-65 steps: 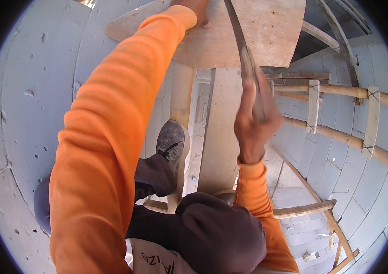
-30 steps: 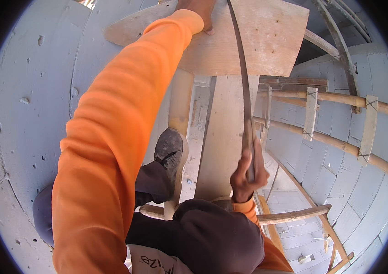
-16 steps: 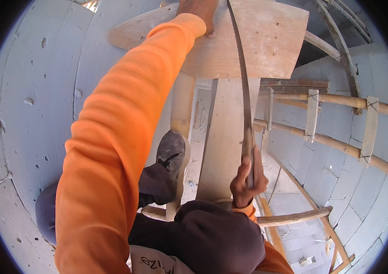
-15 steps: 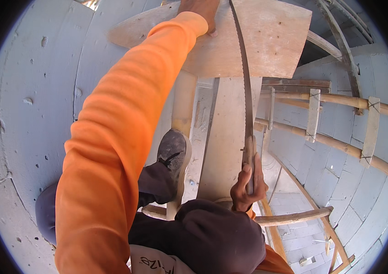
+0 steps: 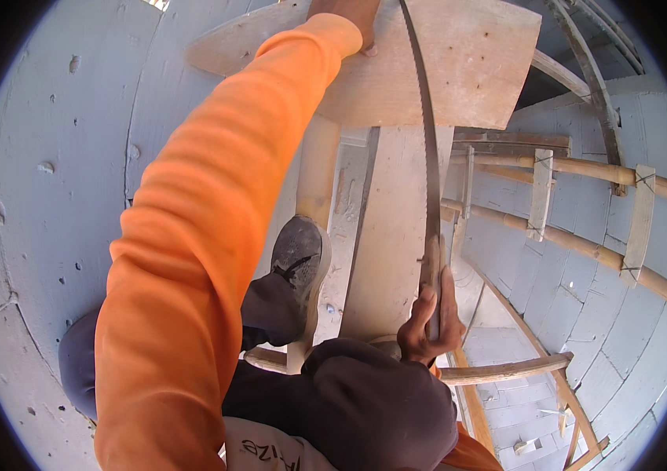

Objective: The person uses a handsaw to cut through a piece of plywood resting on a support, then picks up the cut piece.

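Observation:
A pale plywood sheet (image 5: 467, 71) with a tapered left end lies across a long wooden plank (image 5: 392, 212). My left hand (image 5: 349, 20) rests on the sheet from above. One fingertip of it lies on the wood, and the top edge of the picture cuts off the other fingers. My right hand (image 5: 431, 326) is closed around the wooden handle of a handsaw, low beside the plank. The long, toothed saw blade (image 5: 427, 141) runs away from me over the sheet, its far end out of view.
My shoe (image 5: 299, 255) stands left of the plank, near an upright post (image 5: 317, 173). A curved wooden bar (image 5: 506, 371) juts out right of my knee. Bamboo poles (image 5: 577, 235) with tied-on slats cross the right side. Grey block walls (image 5: 58, 196) rise around me.
The saw and my right hand have shifted slightly toward me relative to the plywood. My left hand keeps its place on the sheet. The whole view has moved a little.

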Demonstrator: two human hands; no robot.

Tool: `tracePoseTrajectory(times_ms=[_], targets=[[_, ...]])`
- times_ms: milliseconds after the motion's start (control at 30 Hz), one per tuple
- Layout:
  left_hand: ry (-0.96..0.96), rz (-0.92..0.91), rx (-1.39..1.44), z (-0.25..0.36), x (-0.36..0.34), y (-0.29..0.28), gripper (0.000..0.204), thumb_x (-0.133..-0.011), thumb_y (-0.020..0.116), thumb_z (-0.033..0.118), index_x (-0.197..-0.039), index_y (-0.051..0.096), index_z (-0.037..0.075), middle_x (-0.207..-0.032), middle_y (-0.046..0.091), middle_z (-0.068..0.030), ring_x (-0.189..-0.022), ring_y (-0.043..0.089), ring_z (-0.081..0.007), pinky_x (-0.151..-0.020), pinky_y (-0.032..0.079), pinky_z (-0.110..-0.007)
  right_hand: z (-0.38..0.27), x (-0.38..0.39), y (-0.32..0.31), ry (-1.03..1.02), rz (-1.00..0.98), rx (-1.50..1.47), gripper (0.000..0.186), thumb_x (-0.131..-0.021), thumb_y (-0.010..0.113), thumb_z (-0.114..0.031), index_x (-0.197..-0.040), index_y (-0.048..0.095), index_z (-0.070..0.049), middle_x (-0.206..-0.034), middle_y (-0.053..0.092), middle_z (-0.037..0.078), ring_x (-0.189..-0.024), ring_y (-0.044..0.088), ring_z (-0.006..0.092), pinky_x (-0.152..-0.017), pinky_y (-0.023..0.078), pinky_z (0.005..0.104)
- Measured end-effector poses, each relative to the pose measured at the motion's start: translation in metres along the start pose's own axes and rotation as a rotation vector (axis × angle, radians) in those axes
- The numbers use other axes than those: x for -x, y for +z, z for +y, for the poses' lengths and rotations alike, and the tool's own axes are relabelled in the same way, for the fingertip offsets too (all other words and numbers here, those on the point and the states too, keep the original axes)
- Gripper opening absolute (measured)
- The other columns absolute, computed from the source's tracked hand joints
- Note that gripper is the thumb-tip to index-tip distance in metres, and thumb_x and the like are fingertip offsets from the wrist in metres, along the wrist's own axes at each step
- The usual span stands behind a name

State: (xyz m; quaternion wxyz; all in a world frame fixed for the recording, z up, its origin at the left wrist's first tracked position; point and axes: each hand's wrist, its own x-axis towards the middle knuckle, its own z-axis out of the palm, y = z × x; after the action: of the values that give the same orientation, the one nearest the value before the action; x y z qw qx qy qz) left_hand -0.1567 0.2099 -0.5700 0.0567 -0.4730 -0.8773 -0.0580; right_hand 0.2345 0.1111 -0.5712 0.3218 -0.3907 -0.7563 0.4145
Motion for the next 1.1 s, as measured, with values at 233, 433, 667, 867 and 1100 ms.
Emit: tracePoseTrajectory(times_ms=[233,433,667,867,1100], targets=[[-0.035,-0.055,0.015,0.012,-0.002,0.005,0.08,-0.063,0.089,0.009,-0.132,0.05,0.001,-0.135,0.06,-0.0214,-0.131,0.054,-0.0402,-0.11,0.042,-0.052,-0.004,-0.134,0.056,-0.213,0.075,-0.025,0.032,-0.096,0.069,-0.005,-0.127,0.069,0.003,-0.097,0.077,0.02,-0.066,0.073,0.0146,-0.06,0.054,0.027],[-0.014,-0.022,0.02,0.012,-0.01,0.003,0.079,-0.062,0.091,0.009,-0.13,0.051,0.001,-0.134,0.06,-0.0214,-0.13,0.055,-0.0408,-0.11,0.042,-0.052,0.033,0.017,-0.014,-0.091,0.002,0.076,0.036,-0.096,0.064,-0.002,-0.128,0.063,0.014,-0.107,0.076,0.024,-0.069,0.076,0.0196,-0.064,0.057,0.0259],[0.003,-0.013,0.028,0.014,0.002,0.005,0.084,-0.059,0.093,0.012,-0.13,0.051,0.0,-0.136,0.059,-0.0228,-0.131,0.053,-0.0424,-0.111,0.043,-0.051,-0.001,-0.129,0.062,-0.316,0.074,0.059,0.035,-0.096,0.068,-0.004,-0.128,0.067,0.007,-0.106,0.077,0.023,-0.067,0.075,0.0189,-0.059,0.055,0.0268],[-0.019,0.013,-0.028,0.004,-0.011,0.006,0.083,-0.059,0.093,0.011,-0.13,0.051,0.0,-0.132,0.062,-0.0213,-0.129,0.056,-0.0414,-0.109,0.044,-0.051,0.035,0.016,-0.002,-0.163,0.011,0.056,0.035,-0.095,0.063,0.001,-0.126,0.064,0.015,-0.108,0.076,0.026,-0.077,0.078,0.0246,-0.067,0.059,0.0273],[0.02,-0.027,0.021,0.014,-0.003,0.009,0.079,-0.06,0.09,0.008,-0.128,0.052,0.001,-0.128,0.063,-0.0209,-0.128,0.057,-0.0388,-0.107,0.044,-0.052,0.007,-0.125,0.064,-0.335,0.108,0.08,0.036,-0.095,0.069,-0.004,-0.129,0.066,0.009,-0.095,0.078,0.021,-0.062,0.071,0.0166,-0.059,0.054,0.0265]])
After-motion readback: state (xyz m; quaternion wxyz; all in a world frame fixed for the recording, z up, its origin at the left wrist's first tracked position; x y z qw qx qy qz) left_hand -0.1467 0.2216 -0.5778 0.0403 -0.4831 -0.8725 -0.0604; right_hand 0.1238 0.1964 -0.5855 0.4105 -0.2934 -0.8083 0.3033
